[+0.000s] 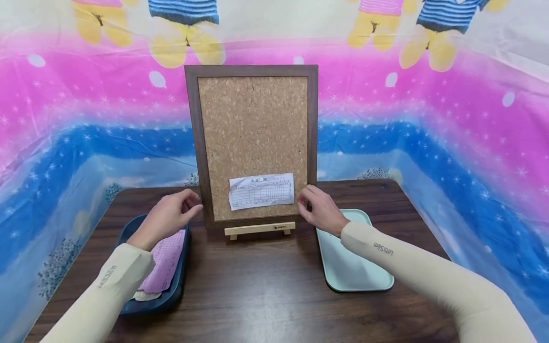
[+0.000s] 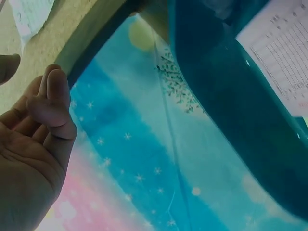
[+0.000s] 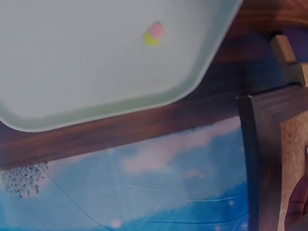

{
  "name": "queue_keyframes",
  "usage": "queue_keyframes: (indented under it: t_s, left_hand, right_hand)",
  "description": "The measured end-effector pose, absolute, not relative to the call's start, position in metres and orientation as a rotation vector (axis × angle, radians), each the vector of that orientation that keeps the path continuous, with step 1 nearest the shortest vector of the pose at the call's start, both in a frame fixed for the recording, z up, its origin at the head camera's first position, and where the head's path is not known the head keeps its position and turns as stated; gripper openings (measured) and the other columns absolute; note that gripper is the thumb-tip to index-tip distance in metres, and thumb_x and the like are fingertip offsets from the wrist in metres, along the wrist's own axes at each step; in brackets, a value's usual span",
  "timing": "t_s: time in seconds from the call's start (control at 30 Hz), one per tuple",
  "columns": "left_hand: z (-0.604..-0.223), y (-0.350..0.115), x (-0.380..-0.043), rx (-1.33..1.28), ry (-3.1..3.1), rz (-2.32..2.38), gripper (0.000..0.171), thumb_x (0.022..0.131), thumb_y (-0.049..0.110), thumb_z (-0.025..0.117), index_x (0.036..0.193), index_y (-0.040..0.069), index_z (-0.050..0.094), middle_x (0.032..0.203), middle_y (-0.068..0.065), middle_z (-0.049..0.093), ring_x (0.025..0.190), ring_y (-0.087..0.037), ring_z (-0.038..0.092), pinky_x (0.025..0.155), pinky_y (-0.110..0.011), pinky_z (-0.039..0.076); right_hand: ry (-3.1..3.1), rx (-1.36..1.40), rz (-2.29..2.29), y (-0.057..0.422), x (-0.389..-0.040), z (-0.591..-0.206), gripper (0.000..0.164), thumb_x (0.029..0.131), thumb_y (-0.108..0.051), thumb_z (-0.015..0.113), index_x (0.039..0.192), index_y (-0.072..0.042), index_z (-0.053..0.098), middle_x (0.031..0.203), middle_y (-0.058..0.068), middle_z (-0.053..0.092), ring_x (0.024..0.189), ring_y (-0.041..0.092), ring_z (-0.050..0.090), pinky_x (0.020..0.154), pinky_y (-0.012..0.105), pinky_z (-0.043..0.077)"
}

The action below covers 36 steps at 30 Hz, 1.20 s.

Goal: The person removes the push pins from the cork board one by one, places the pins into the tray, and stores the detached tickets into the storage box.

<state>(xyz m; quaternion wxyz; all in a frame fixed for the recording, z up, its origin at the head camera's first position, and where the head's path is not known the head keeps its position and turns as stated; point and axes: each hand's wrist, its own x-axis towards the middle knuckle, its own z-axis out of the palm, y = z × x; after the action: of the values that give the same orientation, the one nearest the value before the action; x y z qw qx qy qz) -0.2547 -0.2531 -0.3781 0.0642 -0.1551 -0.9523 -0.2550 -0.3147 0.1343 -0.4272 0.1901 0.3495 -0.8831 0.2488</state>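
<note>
A framed cork board (image 1: 253, 124) stands upright on a small wooden easel (image 1: 259, 230). Low on the cork hangs a white printed form (image 1: 262, 194), with a small white pin head at its top edge. My left hand (image 1: 169, 214) hovers beside the frame's lower left side, fingers loosely bent; the left wrist view shows thumb and fingers apart with nothing between them. At the lower right side of the frame, my right hand (image 1: 319, 207) overlaps the cork with bent fingers near the form's right edge. Only a little of that hand shows in the right wrist view.
Below my left hand, a dark blue tray (image 1: 185, 267) holds pink printed slips (image 1: 165, 262) and white paper. A pale green tray (image 1: 358, 278) lies under my right forearm, with small pink and yellow pieces (image 3: 155, 33) inside. A patterned cloth (image 1: 141, 143) surrounds the brown table (image 1: 257, 295).
</note>
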Motion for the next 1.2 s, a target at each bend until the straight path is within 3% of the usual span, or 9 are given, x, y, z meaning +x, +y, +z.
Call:
queue_keyframes:
  t_s: [0.27, 1.2]
  left_hand:
    - [-0.385, -0.230, -0.269, -0.414, -2.836, -0.821, 0.026, 0.093, 0.022, 0.062, 0.111, 0.003, 0.059, 0.087, -0.007, 0.062, 0.072, -0.019, 0.057, 0.065, -0.039, 0.049]
    - [-0.393, -0.193, -0.291, -0.342, -2.721, -0.880, 0.020, 0.094, 0.027, 0.060, 0.104, 0.009, 0.061, 0.083, -0.003, 0.060, 0.070, -0.017, 0.055, 0.062, -0.036, 0.044]
  right_hand:
    - [-2.458, 0.934, 0.695, 0.114, -0.325, -0.417, 0.007, 0.087, -0.009, 0.063, 0.094, -0.011, 0.061, 0.091, -0.003, 0.053, 0.080, 0.010, 0.051, 0.070, 0.027, 0.046]
    - [-2.382, 0.983, 0.680, 0.079, -0.341, -0.410, 0.008, 0.086, -0.007, 0.062, 0.093, -0.011, 0.060, 0.093, -0.001, 0.054, 0.082, 0.011, 0.050, 0.072, 0.026, 0.045]
